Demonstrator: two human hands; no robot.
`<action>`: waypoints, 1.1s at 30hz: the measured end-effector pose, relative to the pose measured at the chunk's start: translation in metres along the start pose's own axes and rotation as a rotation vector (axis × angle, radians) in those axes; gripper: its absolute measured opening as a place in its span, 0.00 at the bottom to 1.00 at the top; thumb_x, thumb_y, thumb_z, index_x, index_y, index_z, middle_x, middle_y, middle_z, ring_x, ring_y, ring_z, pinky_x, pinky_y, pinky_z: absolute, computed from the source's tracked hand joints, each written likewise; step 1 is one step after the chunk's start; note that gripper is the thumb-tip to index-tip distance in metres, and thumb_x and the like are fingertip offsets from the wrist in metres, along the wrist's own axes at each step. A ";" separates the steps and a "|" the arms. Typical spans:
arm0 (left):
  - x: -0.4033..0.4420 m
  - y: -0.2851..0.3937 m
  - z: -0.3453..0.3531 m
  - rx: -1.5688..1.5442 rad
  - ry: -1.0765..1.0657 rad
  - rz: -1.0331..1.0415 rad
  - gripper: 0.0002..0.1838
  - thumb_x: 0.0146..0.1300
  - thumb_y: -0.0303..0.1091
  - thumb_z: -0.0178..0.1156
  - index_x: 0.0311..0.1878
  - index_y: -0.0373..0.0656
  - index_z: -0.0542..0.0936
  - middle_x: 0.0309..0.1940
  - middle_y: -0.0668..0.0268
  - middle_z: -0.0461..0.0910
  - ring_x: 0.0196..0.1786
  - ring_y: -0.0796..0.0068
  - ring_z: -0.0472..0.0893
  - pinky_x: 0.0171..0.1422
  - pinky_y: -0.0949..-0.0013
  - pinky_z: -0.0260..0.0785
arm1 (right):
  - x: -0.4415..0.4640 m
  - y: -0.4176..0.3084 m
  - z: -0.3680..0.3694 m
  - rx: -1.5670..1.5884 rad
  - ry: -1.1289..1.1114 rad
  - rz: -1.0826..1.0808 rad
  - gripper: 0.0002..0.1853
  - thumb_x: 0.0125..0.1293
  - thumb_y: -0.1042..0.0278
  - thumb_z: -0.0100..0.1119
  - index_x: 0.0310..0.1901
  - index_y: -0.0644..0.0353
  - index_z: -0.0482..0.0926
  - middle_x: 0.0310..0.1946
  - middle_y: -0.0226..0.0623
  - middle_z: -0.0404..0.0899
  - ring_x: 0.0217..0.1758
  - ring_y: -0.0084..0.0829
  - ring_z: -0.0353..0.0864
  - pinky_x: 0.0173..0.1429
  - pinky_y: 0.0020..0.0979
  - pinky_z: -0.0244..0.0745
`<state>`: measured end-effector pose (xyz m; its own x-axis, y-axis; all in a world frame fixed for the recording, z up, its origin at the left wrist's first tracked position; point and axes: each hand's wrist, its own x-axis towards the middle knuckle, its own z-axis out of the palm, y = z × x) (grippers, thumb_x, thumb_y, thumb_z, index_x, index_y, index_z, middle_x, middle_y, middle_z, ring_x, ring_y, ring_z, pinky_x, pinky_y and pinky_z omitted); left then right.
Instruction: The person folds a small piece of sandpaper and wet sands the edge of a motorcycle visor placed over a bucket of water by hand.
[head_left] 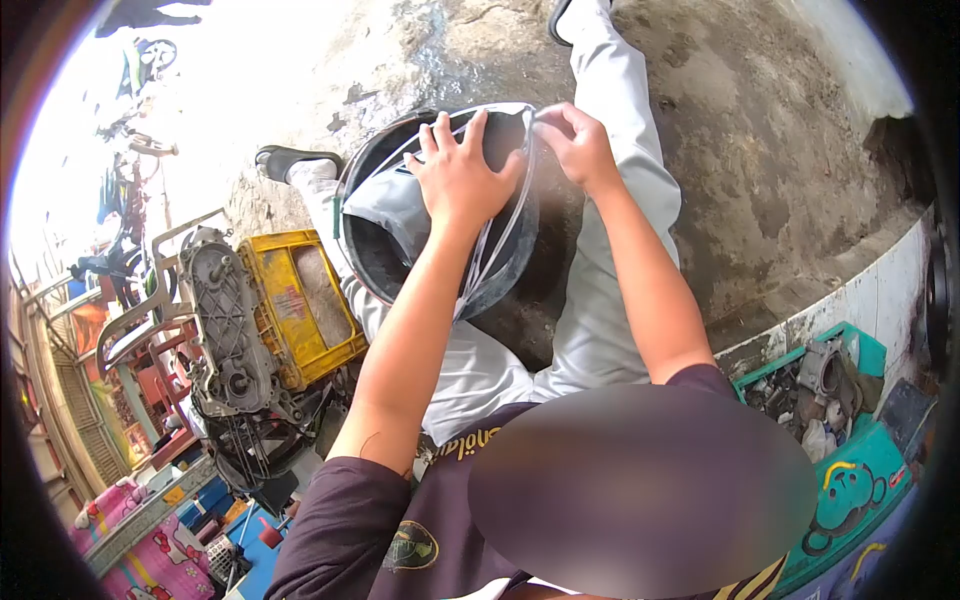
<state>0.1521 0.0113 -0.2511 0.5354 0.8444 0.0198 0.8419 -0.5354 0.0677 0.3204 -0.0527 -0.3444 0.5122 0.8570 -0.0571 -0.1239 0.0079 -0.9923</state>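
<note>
A round black tub (357, 248) sits between the person's legs. Inside it is a smooth grey patch (385, 205), which could be a sheet or a reflection; I cannot tell which. Pale, shiny narrow strips (518, 225) run along the tub's right side and down to its near rim. My left hand (462, 180) is spread over the tub, fingers apart, across part of the strips; whether it presses on them is unclear. At the upper right rim, my right hand (578, 145) pinches the pale strip between thumb and fingers.
To the left are a yellow crate (300, 310) and a grey metal engine casing (225, 325). A green bin (870, 480) with metal parts stands at the lower right. A low white wall edge (850, 300) borders the stained concrete floor (740, 150).
</note>
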 end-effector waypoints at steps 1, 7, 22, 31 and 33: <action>0.000 0.004 -0.004 0.041 -0.042 -0.022 0.45 0.65 0.65 0.69 0.83 0.60 0.72 0.83 0.46 0.65 0.86 0.40 0.62 0.85 0.25 0.53 | 0.003 -0.002 -0.001 -0.041 0.003 -0.021 0.08 0.74 0.73 0.70 0.51 0.66 0.88 0.39 0.32 0.90 0.40 0.21 0.85 0.50 0.28 0.81; -0.001 0.004 -0.008 0.049 -0.041 -0.025 0.45 0.65 0.65 0.69 0.83 0.60 0.72 0.83 0.46 0.65 0.87 0.39 0.61 0.85 0.26 0.52 | 0.002 -0.001 0.003 0.053 0.107 -0.003 0.06 0.73 0.75 0.71 0.48 0.64 0.90 0.39 0.33 0.92 0.43 0.21 0.88 0.52 0.29 0.84; 0.000 0.004 -0.005 0.029 -0.037 -0.028 0.45 0.65 0.65 0.68 0.82 0.59 0.73 0.83 0.45 0.66 0.87 0.39 0.62 0.85 0.26 0.53 | -0.003 -0.001 -0.007 0.073 0.182 0.019 0.08 0.77 0.75 0.67 0.53 0.67 0.88 0.41 0.35 0.92 0.42 0.22 0.89 0.50 0.27 0.84; 0.001 0.003 -0.005 0.024 -0.037 -0.028 0.45 0.64 0.65 0.67 0.83 0.59 0.73 0.83 0.44 0.66 0.87 0.37 0.61 0.85 0.24 0.53 | -0.002 -0.004 0.003 0.061 0.040 -0.026 0.08 0.77 0.77 0.65 0.54 0.68 0.88 0.44 0.37 0.92 0.46 0.23 0.89 0.55 0.29 0.85; 0.001 0.001 -0.002 -0.006 -0.011 -0.004 0.45 0.63 0.65 0.66 0.82 0.57 0.74 0.82 0.41 0.66 0.86 0.32 0.61 0.83 0.21 0.53 | -0.006 -0.005 0.001 0.022 0.037 -0.047 0.08 0.77 0.77 0.65 0.53 0.67 0.88 0.44 0.37 0.92 0.45 0.23 0.89 0.54 0.28 0.85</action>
<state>0.1537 0.0114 -0.2489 0.5326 0.8463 0.0090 0.8437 -0.5317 0.0735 0.3173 -0.0578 -0.3389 0.5489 0.8357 -0.0148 -0.1170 0.0593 -0.9914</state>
